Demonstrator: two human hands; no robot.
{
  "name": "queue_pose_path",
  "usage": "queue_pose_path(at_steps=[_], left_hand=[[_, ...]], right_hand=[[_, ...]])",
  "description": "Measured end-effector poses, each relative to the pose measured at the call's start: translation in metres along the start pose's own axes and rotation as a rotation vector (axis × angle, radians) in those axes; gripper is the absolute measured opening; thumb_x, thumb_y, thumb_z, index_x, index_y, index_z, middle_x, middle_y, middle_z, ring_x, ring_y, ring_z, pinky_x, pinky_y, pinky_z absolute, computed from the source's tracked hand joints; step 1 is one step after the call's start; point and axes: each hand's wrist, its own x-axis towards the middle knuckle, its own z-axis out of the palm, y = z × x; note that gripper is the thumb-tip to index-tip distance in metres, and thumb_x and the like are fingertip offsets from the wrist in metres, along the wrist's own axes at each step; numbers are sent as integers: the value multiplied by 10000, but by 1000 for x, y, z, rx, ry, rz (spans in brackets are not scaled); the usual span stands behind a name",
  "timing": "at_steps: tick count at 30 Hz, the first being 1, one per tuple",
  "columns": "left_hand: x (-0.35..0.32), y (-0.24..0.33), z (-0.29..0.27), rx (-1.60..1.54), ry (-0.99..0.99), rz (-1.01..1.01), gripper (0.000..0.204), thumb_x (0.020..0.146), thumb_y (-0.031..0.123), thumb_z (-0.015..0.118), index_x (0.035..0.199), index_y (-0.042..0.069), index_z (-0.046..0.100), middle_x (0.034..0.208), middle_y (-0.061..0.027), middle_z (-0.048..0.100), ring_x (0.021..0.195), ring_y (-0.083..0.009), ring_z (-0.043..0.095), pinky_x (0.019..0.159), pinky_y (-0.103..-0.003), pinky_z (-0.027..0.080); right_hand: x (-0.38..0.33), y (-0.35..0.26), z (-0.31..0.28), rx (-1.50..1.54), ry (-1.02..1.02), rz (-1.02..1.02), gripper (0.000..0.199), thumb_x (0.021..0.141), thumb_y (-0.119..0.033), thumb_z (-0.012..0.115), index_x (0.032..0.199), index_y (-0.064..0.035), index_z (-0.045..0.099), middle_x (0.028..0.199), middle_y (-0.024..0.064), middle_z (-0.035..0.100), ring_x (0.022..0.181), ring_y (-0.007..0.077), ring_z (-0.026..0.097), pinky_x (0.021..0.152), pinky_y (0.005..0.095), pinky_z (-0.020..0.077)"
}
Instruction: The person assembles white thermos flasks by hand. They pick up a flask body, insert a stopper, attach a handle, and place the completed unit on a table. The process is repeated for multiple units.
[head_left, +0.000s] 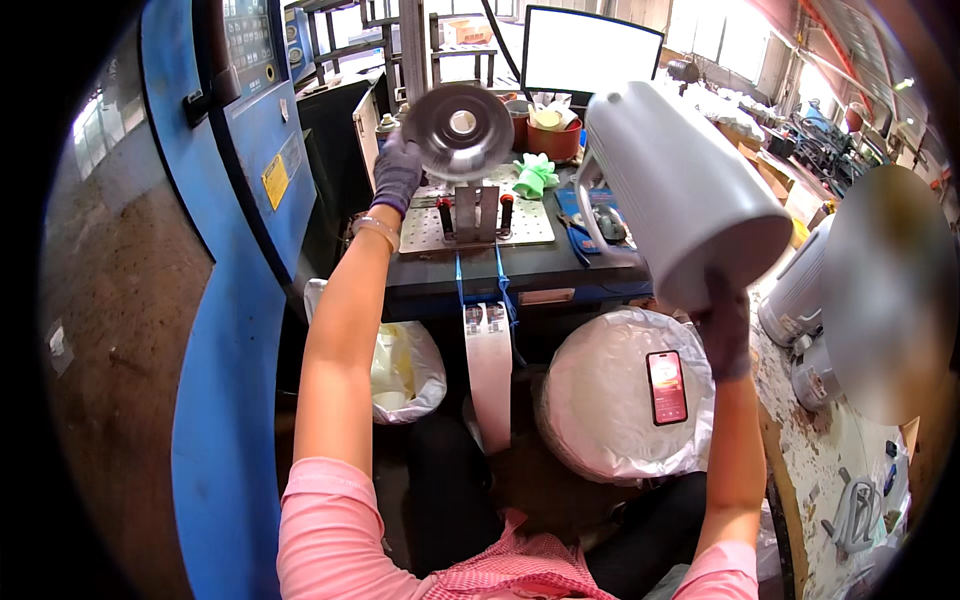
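Note:
My left hand point(397, 178), in a dark glove, is closed at the left rim of a dark round disc point(440, 112) with a pale hole in its middle. The disc is smeared by motion, and part of my fingers is hidden. Below it a metal fixture point(468, 215) with two red-topped posts stands on a perforated metal plate point(530, 225). A large grey plastic jug point(670, 170) with a side handle tilts in the air at the right, its base toward me. My gloved right hand point(727, 330) grips it near the base; the shadow there hides the fingertips.
A phone point(667, 387) lies on a plastic-covered round container point(590, 420) below the bench. Left of it stands a lined bin point(425, 375). A blue machine point(230, 350) borders the left. A green glove point(535, 175), pliers point(572, 240) and a monitor point(590, 50) are on the bench.

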Motion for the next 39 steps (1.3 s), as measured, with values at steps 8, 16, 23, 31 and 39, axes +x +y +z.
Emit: queue_pose_path(at_steps=[8,16,23,31,39], left_hand=[[-196,10,-113,-830,234,-185,347,925,213,630,1215,22,617,1081,-147,666,922,-242,648,739,-341,511],[-435,-15,-244,-242,-17,-519,384,805,160,752,1131,-21,661,1097,-208,664,970,-388,631,858,-458,502],[-451,-5,-270,-379,-227,-684,409,783,259,779,1057,-30,685,1001,-203,686,882,-355,657,786,-423,522],[-380,30,-256,-841,-763,-186,475,758,372,809,972,-40,712,892,-198,710,782,-316,686,705,-382,545],[-360,119,-148,-1185,-660,-288,988,745,691,678,1370,-52,497,1289,-201,570,1175,-324,584,1033,-460,453]], right_hand=[[175,72,152,-602,-149,-220,223,906,-212,609,939,-15,708,823,175,711,768,281,707,672,381,545],[201,114,247,-1013,-301,-160,476,849,-293,541,1268,-78,609,1224,258,637,1121,420,626,977,488,487],[127,62,220,-867,-127,-656,993,820,-589,706,1467,54,313,1458,294,397,1373,394,393,1134,449,337],[-164,51,86,584,-654,304,1088,857,-624,653,1602,-86,70,1634,96,197,1486,221,221,1186,398,235],[-253,19,-8,-124,-917,160,1129,722,-359,843,1594,-113,171,1541,181,354,1404,299,366,1162,400,302]])
